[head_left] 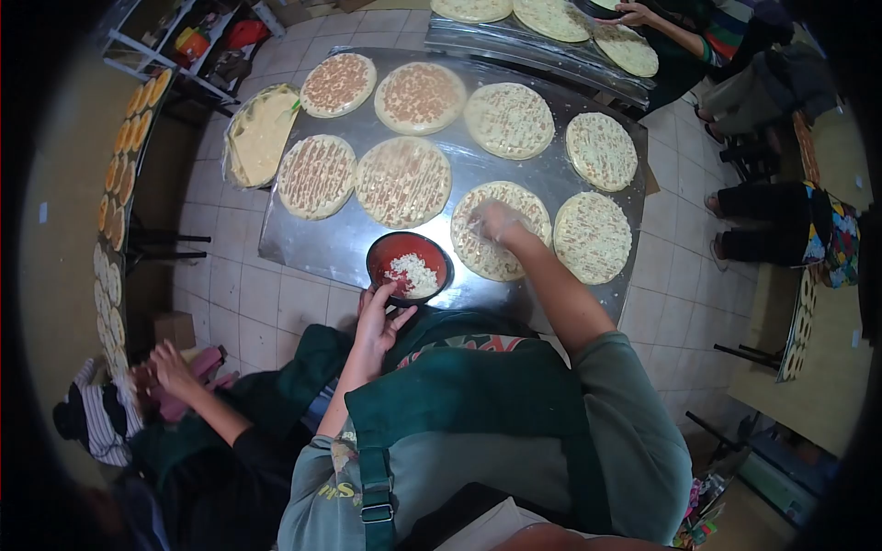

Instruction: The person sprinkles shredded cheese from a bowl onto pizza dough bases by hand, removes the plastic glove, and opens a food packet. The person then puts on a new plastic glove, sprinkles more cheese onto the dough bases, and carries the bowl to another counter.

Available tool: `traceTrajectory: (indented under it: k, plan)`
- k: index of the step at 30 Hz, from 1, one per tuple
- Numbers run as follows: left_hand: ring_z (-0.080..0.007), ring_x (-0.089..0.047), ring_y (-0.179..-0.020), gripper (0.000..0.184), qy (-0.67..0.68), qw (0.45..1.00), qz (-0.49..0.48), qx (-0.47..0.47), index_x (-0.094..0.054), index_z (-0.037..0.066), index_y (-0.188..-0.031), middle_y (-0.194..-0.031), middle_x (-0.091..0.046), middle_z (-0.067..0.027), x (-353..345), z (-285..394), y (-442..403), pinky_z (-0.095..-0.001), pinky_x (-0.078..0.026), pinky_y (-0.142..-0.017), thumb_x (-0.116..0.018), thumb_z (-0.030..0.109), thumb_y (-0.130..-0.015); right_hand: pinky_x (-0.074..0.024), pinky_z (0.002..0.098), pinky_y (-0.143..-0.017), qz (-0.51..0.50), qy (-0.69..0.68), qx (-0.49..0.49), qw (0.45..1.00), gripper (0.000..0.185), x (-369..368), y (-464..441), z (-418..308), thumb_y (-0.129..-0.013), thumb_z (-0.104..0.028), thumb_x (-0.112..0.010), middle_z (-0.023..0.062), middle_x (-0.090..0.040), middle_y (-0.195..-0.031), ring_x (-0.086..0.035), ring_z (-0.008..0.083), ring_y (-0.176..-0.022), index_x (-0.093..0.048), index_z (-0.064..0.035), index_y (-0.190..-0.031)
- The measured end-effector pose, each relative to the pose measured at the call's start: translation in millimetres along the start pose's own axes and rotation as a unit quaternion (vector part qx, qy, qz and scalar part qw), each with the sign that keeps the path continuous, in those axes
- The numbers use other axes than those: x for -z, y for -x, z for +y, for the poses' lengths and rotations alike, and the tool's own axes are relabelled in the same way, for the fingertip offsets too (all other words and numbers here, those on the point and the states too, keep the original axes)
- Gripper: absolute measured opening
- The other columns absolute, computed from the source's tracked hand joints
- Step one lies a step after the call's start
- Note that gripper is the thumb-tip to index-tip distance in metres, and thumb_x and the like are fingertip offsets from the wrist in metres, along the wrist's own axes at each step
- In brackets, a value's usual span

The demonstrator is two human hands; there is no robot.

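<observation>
We hold the bowl in the left hand, which grips it at its near side; the fingers are partly curled, with part of the grip hidden beneath the bowl. The bowl has a dark rim and a red inside, and white crumbled cheese lies in its near right part. We find the bowl at the near edge of the metal table; we cannot tell whether its base touches the surface.

We have the right hand over the near-row pizza, third from the left. This hand is blurred: we cannot tell how far its fingers are spread, whether they hold any cheese, or whether they touch the topping. The pizza lies flat on the table, just right of the bowl.

We count eight pizzas on this table, in two rows of four. The two at the far left and centre-left of the far row show mostly reddish tops; the others carry pale stripes or a pale crumbly layer.

To the left of the table we note a large round pan holding a pale yellow mass. Beyond the far edge stands a second table with more pizzas, where a co-worker's hand is beside a dark bowl. At lower left, near our left arm, we see another co-worker's hands, raised and blurred.
</observation>
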State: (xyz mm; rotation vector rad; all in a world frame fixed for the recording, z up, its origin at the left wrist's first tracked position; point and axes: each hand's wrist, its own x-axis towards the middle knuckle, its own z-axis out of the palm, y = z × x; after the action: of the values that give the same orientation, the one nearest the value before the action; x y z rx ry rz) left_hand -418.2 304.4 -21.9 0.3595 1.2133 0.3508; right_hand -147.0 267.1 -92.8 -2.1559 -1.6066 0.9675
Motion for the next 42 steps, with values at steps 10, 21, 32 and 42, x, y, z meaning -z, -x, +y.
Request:
traceTrajectory:
  k: [10, 21, 32, 42]
  plan:
    - [-0.0228, -0.050, -0.084, 0.048, 0.028, 0.999, 0.017, -0.029, -0.031, 0.014, -0.112, -0.102, -0.044, -0.0073, 10.8, -32.1, 19.7, -0.0336, -0.051, -0.066, -0.057, 0.018, -0.072, -0.0444, 0.0328, -0.072, -0.058, -0.133, -0.043, 0.988, 0.022, -43.0, -14.6, 24.9, -0.061, -0.008, -0.058, 0.0156, -0.059, -0.084, -0.057, 0.0284, -0.079, -0.062, -0.0080, -0.083]
    - [-0.0232, -0.049, -0.087, 0.052, 0.046, 0.998, 0.024, -0.028, -0.029, 0.014, -0.116, -0.106, -0.043, -0.0074, 11.0, -47.8, 25.4, -0.0362, -0.049, -0.071, -0.058, 0.018, -0.072, -0.0409, 0.0339, -0.055, -0.025, -0.091, 0.014, 0.995, 0.020, -44.4, 4.4, 14.9, -0.070, -0.013, -0.045, 0.0154, -0.057, -0.067, -0.053, 0.0227, -0.059, -0.059, 0.0011, -0.072]
    - [-0.0218, -0.049, -0.084, 0.049, 0.040, 0.998, 0.024, -0.029, -0.032, 0.014, -0.113, -0.104, -0.043, -0.0069, -0.1, -50.6, 28.0, -0.0344, -0.050, -0.070, -0.058, 0.017, -0.072, -0.0442, 0.0350, -0.064, -0.071, 0.019, -0.020, 0.997, 0.019, -3.8, -15.2, -21.8, -0.067, -0.013, -0.052, 0.0173, -0.059, -0.079, -0.058, 0.0283, -0.071, -0.061, -0.0034, -0.081]
    - [-0.0200, -0.049, -0.083, 0.052, 0.039, 0.998, 0.029, -0.033, -0.030, 0.015, -0.117, -0.105, -0.043, -0.0062, -6.7, -51.9, 32.5, -0.0332, -0.050, -0.069, -0.057, 0.017, -0.073, -0.0441, 0.0327, -0.071, -0.070, -0.025, -0.067, 0.995, 0.019, 3.6, -15.1, -24.6, -0.071, -0.016, -0.052, 0.0147, -0.058, -0.090, -0.057, 0.0267, -0.081, -0.062, -0.0056, -0.083]
